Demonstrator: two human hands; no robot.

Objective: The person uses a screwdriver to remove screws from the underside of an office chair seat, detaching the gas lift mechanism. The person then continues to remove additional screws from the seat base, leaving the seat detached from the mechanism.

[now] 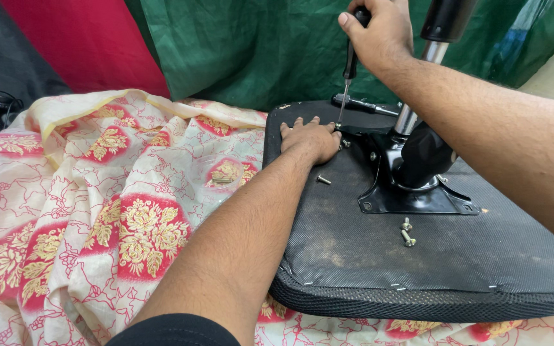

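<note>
**Screwdriver set upright at the corner of a chair-seat bracket**

The right hand [379, 35] is closed around the black handle of a screwdriver [349, 77], holding it nearly upright so its thin shaft comes straight down onto the far-left corner of the black metal mounting plate [418, 195]. That stance likely keeps the tip square in a screw head, though the head itself is hidden by the fingers beside it. The left hand [309, 138] lies flat and open, palm down, on the upturned seat pad [418, 269], fingertips touching the plate's corner right where the tip meets it; it seems to steady the pad and guard the spot.

The seat pad lies underside up on a pink, floral-patterned cloth [97, 211], which probably cushions it. Its underside is dark woven fabric, dusty and scuffed, stapled along the near edge. The plate sits near the middle, carrying a chrome column [411, 109] that rises out of view.

Three loose screws rest on the pad: one [323, 180] just near the left hand, two [407, 232] near the plate's front edge. A second tool [363, 104] lies beyond the plate.
</note>
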